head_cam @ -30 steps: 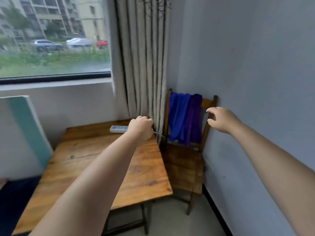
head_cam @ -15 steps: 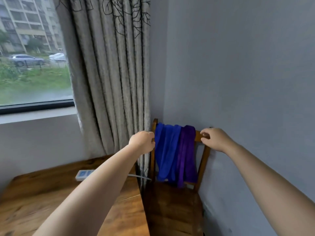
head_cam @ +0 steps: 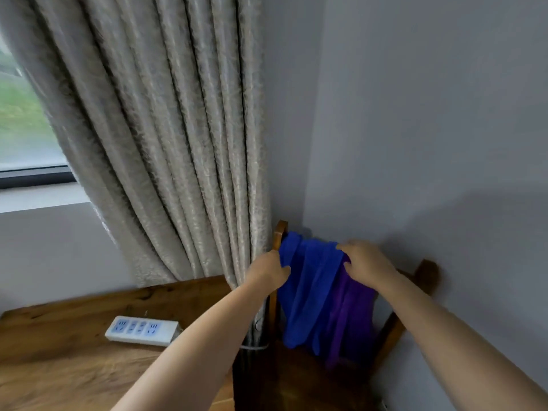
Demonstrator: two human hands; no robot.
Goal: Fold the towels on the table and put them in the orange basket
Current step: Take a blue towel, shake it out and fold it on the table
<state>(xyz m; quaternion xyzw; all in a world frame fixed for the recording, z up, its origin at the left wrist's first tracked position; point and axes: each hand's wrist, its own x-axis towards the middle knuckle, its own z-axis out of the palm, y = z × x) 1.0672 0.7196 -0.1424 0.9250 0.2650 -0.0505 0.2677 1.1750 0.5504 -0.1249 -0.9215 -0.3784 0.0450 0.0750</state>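
Observation:
A blue towel (head_cam: 311,292) and a purple towel (head_cam: 350,318) hang side by side over the back of a wooden chair (head_cam: 421,277) in the room's corner. My left hand (head_cam: 268,269) grips the blue towel's left edge near the chair's left post. My right hand (head_cam: 366,264) lies on top of the towels at the backrest, fingers curled over the cloth where blue meets purple. The orange basket is out of view.
A wooden table (head_cam: 74,357) stands at lower left with a white power strip (head_cam: 142,330) on it. A grey curtain (head_cam: 166,137) hangs beside the chair. The grey wall (head_cam: 430,129) is close on the right.
I have come closer to the chair. Both hands moved inward from the chair's posts onto the towels and took hold of the cloth.

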